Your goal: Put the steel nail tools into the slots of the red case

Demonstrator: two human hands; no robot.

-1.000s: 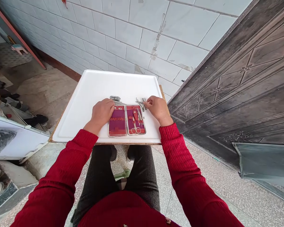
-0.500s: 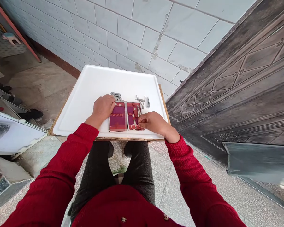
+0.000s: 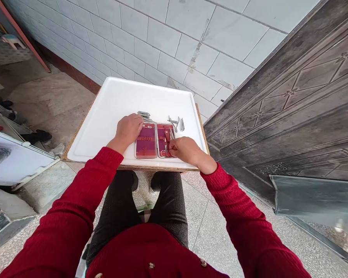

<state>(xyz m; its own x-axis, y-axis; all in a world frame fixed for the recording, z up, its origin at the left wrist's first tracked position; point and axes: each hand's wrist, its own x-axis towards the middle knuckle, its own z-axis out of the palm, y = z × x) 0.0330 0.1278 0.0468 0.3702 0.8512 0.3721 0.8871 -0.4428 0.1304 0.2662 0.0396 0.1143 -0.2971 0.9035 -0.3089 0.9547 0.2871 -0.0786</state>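
Observation:
A manicure case (image 3: 146,148) lies unfolded on a white tray (image 3: 89,143), with a purple-red lining and a row of small loops in its left half. My left hand (image 3: 129,129) has its fingers curled over the upper left edge of the case, beside several metal tools (image 3: 144,114). Over the right half, my right hand (image 3: 187,150) is closed in a pinch around the lower end of a slim metal tool (image 3: 171,133); its exact kind is hidden. Small scissors (image 3: 164,152) sit in that half, left of my fingertips. Above lie nippers (image 3: 173,122) and a nail clipper (image 3: 182,124).
The tray rests on a wooden board (image 3: 64,154) at my lap. A tiled wall (image 3: 162,38) stands behind it, a dark patterned door (image 3: 278,96) to the right. On the left are a white panel (image 3: 17,162) and a small stool (image 3: 13,39).
The view has shifted slightly. Both hands keep nearly the same places on the case, and the right fingers stay pinched near the scissors.

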